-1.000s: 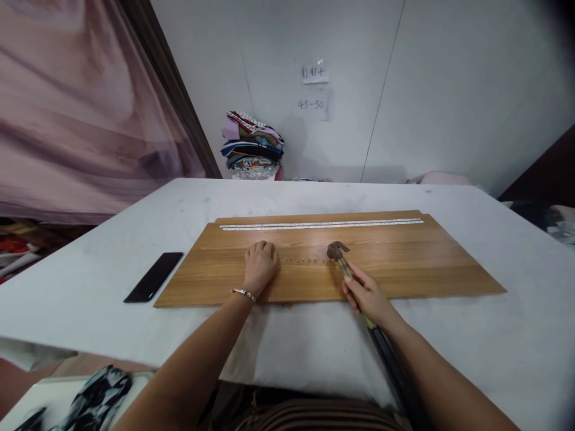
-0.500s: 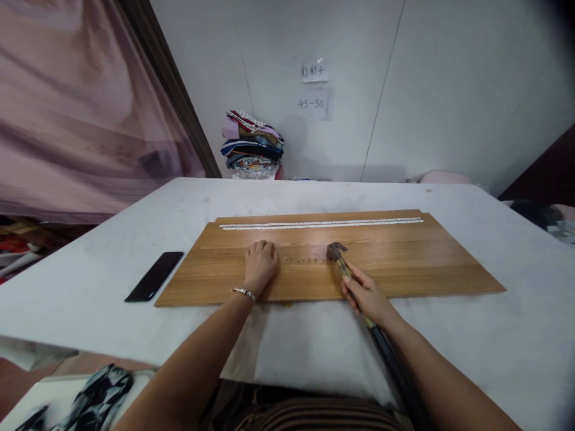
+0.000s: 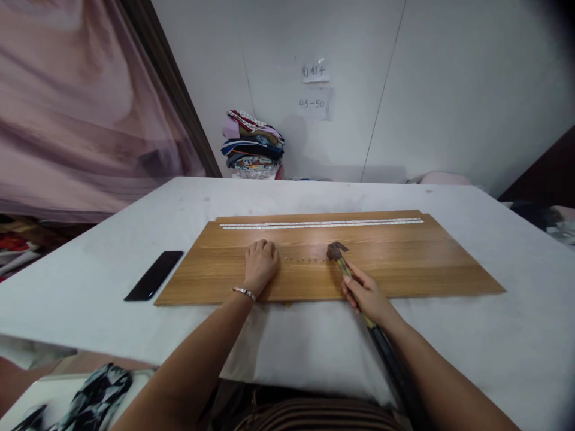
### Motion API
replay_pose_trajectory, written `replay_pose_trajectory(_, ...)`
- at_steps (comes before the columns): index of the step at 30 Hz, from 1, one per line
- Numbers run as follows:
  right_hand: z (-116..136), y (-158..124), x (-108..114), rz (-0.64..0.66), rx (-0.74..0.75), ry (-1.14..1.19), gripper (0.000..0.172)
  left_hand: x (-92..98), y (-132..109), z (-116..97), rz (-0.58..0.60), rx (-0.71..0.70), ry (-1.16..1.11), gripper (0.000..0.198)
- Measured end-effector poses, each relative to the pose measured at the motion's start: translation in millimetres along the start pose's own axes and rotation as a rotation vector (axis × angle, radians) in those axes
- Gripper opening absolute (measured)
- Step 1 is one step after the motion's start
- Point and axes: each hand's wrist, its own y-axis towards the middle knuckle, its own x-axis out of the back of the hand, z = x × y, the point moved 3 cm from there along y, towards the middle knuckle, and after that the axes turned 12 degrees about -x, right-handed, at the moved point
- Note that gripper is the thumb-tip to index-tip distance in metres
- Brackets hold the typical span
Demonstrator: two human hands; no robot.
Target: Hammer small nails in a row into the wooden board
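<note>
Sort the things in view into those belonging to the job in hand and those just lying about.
Belonging to the job:
hammer, gripped in the right hand
wooden board, beneath the left hand
row of small nail-like dots, between the hands

Just lying about:
black phone-like slab, left of the board
stacked fabrics, beyond the table
patterned cloth, lower left

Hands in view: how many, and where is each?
2. The left hand is on the wooden board, left of the row of nails; the right hand grips the hammer. No other hand shows.
</note>
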Motion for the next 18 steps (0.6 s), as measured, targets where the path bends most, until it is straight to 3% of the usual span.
replay_pose_trajectory(18, 1.6, -0.9, 0.9, -0.006, 0.0, 0.012, 0.062, 2.1, 0.3, -1.0, 0.021, 0.004, -0.014, 0.027)
